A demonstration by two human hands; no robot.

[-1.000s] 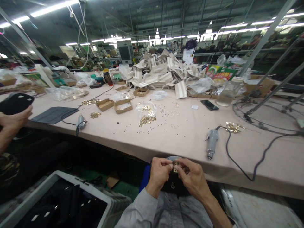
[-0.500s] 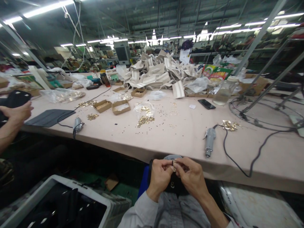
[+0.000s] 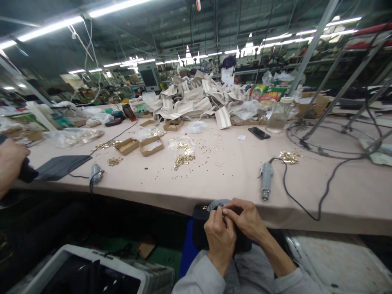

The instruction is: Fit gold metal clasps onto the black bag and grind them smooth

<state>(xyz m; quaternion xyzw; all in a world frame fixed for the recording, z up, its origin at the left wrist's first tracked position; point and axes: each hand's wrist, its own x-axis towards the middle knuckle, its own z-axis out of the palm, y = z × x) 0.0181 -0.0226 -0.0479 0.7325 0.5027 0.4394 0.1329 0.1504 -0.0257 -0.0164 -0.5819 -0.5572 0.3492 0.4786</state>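
Note:
A black bag-like piece (image 3: 200, 226) lies on my lap at the table's edge, with a grey part (image 3: 218, 203) along its top. A small gold metal fitting (image 3: 205, 208) shows at its upper left. My left hand (image 3: 219, 236) is closed over the piece, its fingers curled with their tips together. Against those tips, my right hand (image 3: 247, 219) pinches with thumb and forefinger. Whatever lies between the fingertips is too small and covered to make out.
A grey electric screwdriver (image 3: 266, 181) lies on the table (image 3: 214, 185) to the right, its cable trailing. Gold fittings (image 3: 184, 160) and tiny dark bits lie mid-table. Another screwdriver (image 3: 96, 173) and a co-worker's hand (image 3: 11, 161) are left. Below stands a grey crate (image 3: 122, 265).
My left hand has turned and moved right, closing in under my right fingertips. The gold fitting and black bit seen between my fingers are now covered. The co-worker's hand has shifted left and down.

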